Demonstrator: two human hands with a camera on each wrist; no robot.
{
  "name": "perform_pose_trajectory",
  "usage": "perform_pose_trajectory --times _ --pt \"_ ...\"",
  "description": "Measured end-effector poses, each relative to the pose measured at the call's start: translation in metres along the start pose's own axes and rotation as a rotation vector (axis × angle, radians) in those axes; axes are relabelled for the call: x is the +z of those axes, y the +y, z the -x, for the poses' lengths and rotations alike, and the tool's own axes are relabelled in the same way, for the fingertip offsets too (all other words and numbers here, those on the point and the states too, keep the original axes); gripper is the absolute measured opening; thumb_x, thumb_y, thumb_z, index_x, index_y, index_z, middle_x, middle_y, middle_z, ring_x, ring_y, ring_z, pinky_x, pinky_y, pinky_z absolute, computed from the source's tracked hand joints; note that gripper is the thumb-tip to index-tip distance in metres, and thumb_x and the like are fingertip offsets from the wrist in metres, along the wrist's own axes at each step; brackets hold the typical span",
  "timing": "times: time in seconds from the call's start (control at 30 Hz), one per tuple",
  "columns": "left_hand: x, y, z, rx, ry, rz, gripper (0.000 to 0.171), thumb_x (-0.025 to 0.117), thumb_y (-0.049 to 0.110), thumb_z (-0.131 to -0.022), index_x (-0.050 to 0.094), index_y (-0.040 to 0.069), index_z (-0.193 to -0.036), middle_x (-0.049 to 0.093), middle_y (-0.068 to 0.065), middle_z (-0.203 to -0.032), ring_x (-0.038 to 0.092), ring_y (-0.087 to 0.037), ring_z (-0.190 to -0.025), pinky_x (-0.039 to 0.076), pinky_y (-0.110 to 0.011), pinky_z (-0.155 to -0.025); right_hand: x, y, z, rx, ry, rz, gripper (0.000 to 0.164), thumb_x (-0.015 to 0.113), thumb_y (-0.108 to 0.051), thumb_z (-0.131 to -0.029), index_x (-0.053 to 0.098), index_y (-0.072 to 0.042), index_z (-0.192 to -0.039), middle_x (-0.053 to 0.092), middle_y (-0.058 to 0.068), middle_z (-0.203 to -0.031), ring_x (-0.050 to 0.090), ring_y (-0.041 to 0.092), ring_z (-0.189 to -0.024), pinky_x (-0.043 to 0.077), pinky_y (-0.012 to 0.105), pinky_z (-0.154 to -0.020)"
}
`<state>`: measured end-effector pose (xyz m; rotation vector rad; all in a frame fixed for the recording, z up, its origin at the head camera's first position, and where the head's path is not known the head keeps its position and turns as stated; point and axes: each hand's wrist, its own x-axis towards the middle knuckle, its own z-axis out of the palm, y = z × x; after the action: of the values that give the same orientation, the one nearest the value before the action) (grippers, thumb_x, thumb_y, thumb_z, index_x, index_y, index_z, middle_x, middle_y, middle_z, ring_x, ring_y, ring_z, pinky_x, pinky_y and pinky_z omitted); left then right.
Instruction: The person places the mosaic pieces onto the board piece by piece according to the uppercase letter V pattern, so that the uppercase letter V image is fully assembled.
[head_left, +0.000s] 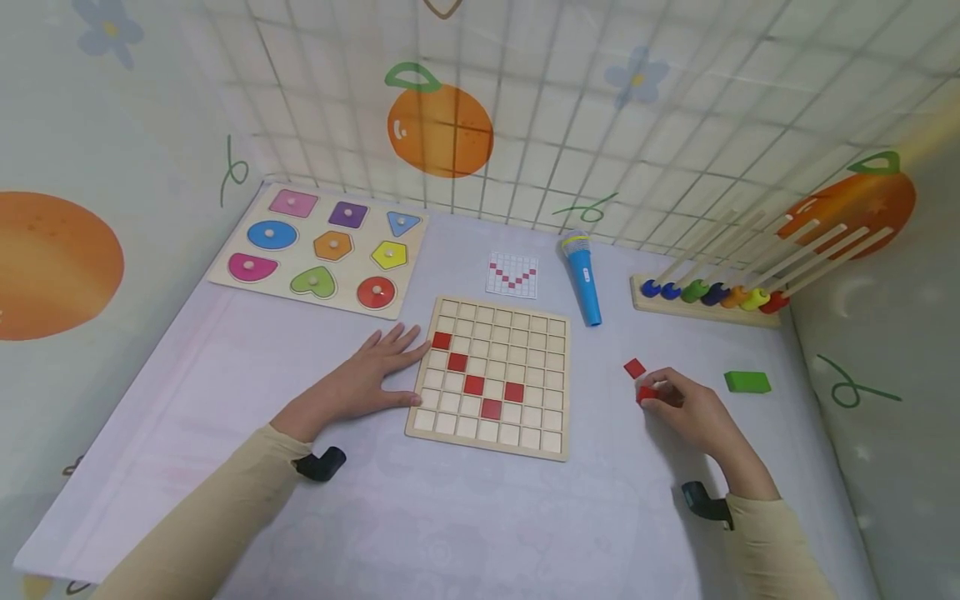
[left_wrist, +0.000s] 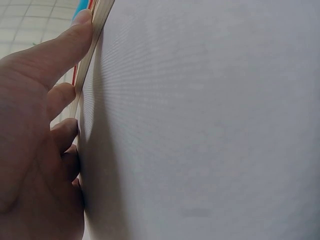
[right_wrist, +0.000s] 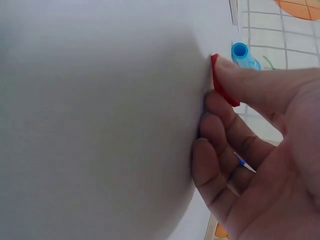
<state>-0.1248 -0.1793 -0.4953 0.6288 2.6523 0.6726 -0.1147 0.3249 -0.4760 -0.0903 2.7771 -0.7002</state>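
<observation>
A square wooden grid board lies on the table in the head view, with several red tiles set among pale squares. My left hand has its fingers spread, thumb and fingertips at the board's left edge. Off the board's right side, my right hand pinches a red square tile between thumb and fingers, low over the tabletop. Another loose red tile lies just beyond those fingertips. A small pattern card with pink squares in a V shape lies behind the board.
A shape-puzzle board with knobbed pieces occupies the back left. The blue toy microphone lies behind the grid board's right corner. At the back right stands a bead rack with upright pegs, and a green block lies in front of it.
</observation>
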Motion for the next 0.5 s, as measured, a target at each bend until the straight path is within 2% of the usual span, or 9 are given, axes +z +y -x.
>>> perform_pose_trajectory --times 0.27,0.5 --pt "-0.0002 0.0007 0.0002 -0.007 0.003 0.000 0.090 0.076 0.053 -0.087 0.034 0.023 -0.160 0.016 -0.003 -0.170 0.000 -0.028 -0.158 0.001 -0.051 -0.127 -0.0003 0.0012 0.0020 0.005 -0.002 -0.024 0.030 0.070 -0.018 -0.098 0.062 -0.013 -0.126 0.068 0.017 -0.112 0.062 0.033 -0.099 0.059 0.050 -0.085" --pt "0.0013 -0.0006 -0.0006 -0.008 0.004 -0.003 0.090 0.076 0.053 -0.087 0.034 0.024 -0.160 0.016 -0.002 -0.170 0.000 -0.028 -0.158 0.001 -0.050 -0.127 0.0024 -0.0029 0.0015 -0.005 0.026 -0.046 0.030 0.068 -0.016 -0.099 0.062 -0.015 -0.128 0.069 0.018 -0.115 0.063 0.031 -0.097 0.059 0.041 -0.081"
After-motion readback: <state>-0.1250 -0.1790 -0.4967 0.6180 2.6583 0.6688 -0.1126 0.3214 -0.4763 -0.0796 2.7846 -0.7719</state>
